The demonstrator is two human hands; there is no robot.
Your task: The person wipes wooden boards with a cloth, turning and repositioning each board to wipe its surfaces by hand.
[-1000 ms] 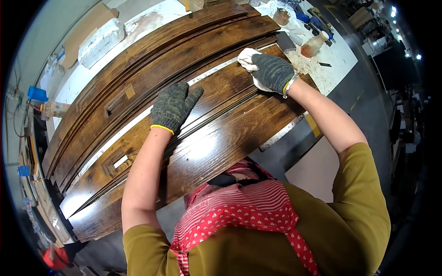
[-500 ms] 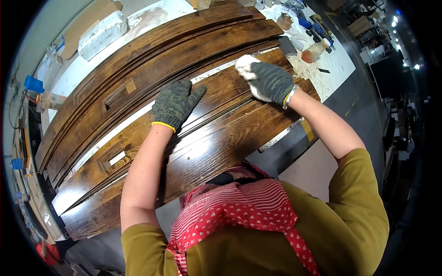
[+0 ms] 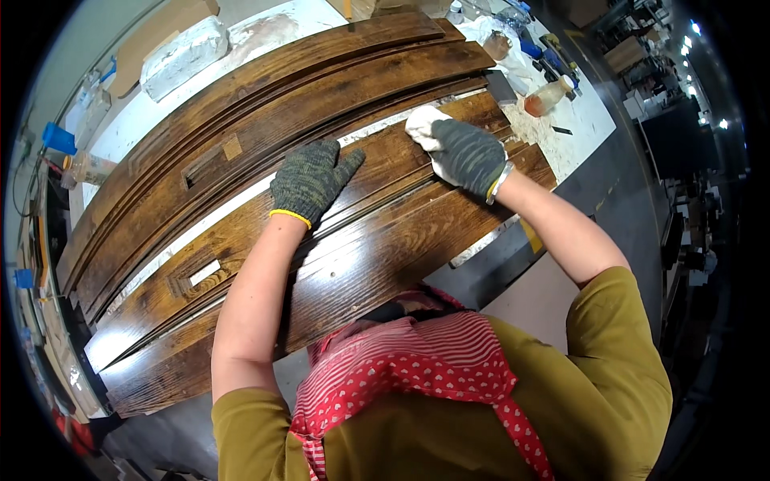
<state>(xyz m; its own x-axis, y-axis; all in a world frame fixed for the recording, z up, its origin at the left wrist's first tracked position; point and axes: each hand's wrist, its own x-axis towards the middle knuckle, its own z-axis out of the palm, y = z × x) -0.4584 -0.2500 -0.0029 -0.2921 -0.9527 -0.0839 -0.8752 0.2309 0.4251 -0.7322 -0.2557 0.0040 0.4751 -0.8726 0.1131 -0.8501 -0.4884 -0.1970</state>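
Both my hands wear dark green knit gloves with yellow cuffs. My right hand (image 3: 469, 156) is closed round a white rag (image 3: 423, 128), pressing it on a dark brown stained wooden board (image 3: 389, 164) near its right end. Flat on the same board lies my left hand (image 3: 311, 184), fingers together and thumb apart, holding nothing. A small rectangular cutout shows in this board at its left. Nearest my body is another glossy brown board (image 3: 369, 260) with light reflecting off it. Beyond my hands lie more long brown boards (image 3: 281, 112), side by side.
The boards rest on a white worktable (image 3: 593, 124). On its right stand a bottle of reddish-brown liquid (image 3: 545, 98) and a crumpled plastic bag (image 3: 489, 36), with tools (image 3: 553, 52) beside them. A wrapped white block (image 3: 184, 58) lies at the far left, near a blue-topped container (image 3: 58, 138).
My right hand and the rag have shifted slightly left and toward me along the board. My left hand stays at nearly the same spot.
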